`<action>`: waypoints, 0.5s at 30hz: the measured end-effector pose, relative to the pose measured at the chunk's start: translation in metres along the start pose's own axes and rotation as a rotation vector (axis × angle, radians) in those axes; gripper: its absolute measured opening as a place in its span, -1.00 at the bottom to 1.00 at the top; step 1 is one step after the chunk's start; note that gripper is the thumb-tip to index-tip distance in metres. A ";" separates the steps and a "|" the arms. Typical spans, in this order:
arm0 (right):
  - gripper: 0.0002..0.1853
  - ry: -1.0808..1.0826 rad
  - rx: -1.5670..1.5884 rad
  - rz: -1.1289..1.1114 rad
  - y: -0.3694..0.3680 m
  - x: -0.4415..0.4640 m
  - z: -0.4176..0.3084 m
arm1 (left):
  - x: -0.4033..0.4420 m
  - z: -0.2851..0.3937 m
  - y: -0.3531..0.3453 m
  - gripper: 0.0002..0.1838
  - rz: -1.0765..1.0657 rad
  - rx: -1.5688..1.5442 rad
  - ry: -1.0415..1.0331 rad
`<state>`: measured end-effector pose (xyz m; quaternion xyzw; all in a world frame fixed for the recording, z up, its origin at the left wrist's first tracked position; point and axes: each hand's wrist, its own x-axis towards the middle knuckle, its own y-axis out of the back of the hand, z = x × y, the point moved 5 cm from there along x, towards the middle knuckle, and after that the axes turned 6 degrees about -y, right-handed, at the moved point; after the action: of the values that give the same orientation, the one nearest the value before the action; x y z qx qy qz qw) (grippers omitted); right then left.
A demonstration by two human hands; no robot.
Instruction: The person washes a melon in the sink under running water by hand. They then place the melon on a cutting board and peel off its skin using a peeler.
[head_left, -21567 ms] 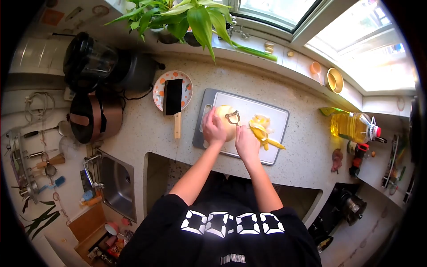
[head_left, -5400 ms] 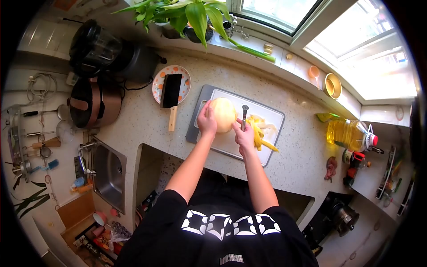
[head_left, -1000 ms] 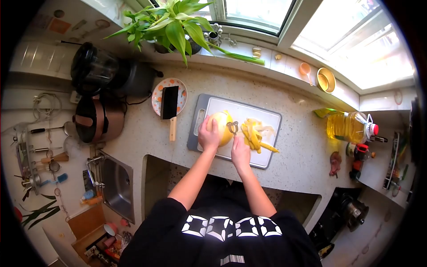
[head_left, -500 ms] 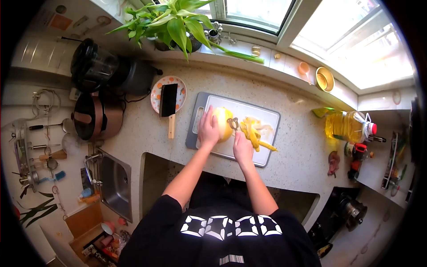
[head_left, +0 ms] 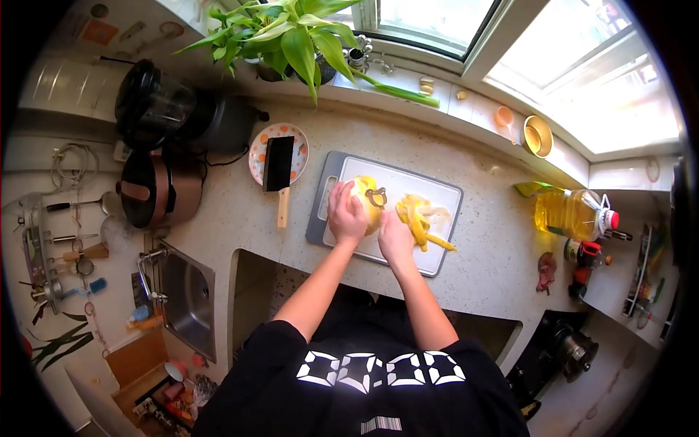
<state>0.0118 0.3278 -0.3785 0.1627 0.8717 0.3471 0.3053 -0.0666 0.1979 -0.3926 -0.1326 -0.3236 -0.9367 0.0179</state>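
On a grey-rimmed white cutting board [head_left: 357, 164], my left hand [head_left: 345, 213] curls round a partly peeled yellow melon [head_left: 366, 186], holding it from its left side. Pale flesh shows where skin is gone. My right hand [head_left: 395, 237] grips a peeler [head_left: 376, 197], whose metal head lies against the melon; most of its handle is hidden in the fist. Curled yellow peels [head_left: 416, 218] are heaped on the board just right of the melon.
Left of the board, a cleaver [head_left: 279, 164] rests across a patterned plate [head_left: 299, 138], its wooden handle over the counter. A rice cooker [head_left: 164, 191] and sink [head_left: 191, 302] are farther left. An oil bottle [head_left: 568, 213] lies to the right. A leafy plant [head_left: 291, 36] stands by the window.
My right hand and the peeler have shifted slightly left, and the peeler head has come over the melon. My left hand still holds the melon.
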 end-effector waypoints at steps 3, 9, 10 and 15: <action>-0.56 0.059 0.015 0.049 -0.001 -0.012 0.006 | 0.004 -0.002 -0.001 -0.64 -0.016 -0.021 0.010; -0.57 -0.025 -0.035 0.024 0.000 -0.032 0.012 | 0.012 -0.008 -0.002 -0.64 -0.071 -0.019 0.054; -0.57 -0.026 -0.022 0.038 -0.001 -0.036 0.015 | 0.012 -0.007 -0.002 -0.64 -0.075 -0.026 0.059; -0.59 -0.066 -0.027 0.032 -0.015 -0.060 0.033 | 0.014 -0.007 -0.003 -0.64 -0.090 -0.021 0.058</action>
<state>0.0772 0.3042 -0.3828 0.1835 0.8538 0.3581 0.3304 -0.0819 0.1966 -0.3963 -0.0910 -0.3187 -0.9433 -0.0160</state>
